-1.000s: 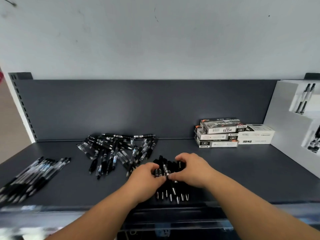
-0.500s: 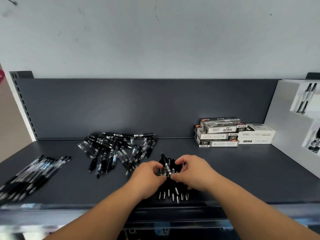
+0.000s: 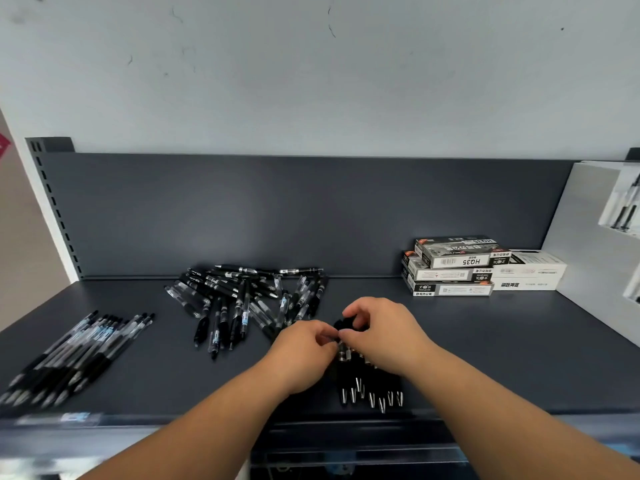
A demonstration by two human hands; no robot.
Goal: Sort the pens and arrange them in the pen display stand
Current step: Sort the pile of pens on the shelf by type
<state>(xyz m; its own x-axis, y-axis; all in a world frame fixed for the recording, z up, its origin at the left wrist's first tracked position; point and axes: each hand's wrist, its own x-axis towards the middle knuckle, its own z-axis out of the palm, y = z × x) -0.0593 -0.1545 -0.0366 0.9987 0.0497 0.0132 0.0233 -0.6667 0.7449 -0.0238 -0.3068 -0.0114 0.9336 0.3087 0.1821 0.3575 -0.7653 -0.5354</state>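
Note:
A bundle of black pens (image 3: pixel 367 386) lies on the dark shelf (image 3: pixel 502 348) near its front edge, silver tips toward me. My left hand (image 3: pixel 304 351) grips the bundle from the left, and my right hand (image 3: pixel 381 334) curls over its upper ends from the right. Both hands hide most of the barrels. A loose heap of mixed pens (image 3: pixel 246 299) sits behind and to the left. A neat row of clear-barrelled pens (image 3: pixel 72 355) lies at the far left. The white pen display stand (image 3: pixel 595 258) rises at the right edge, with a few pens in its slots.
Stacked pen boxes (image 3: pixel 460 268) stand against the shelf's back panel, right of centre, next to the stand. A bare stretch of shelf lies between my hands and the stand. The shelf's front lip (image 3: pixel 346 431) runs just below the bundle.
Both hands have drawn closer together on the bundle, and the pens' upper ends are now gathered and largely covered by my right hand's fingers.

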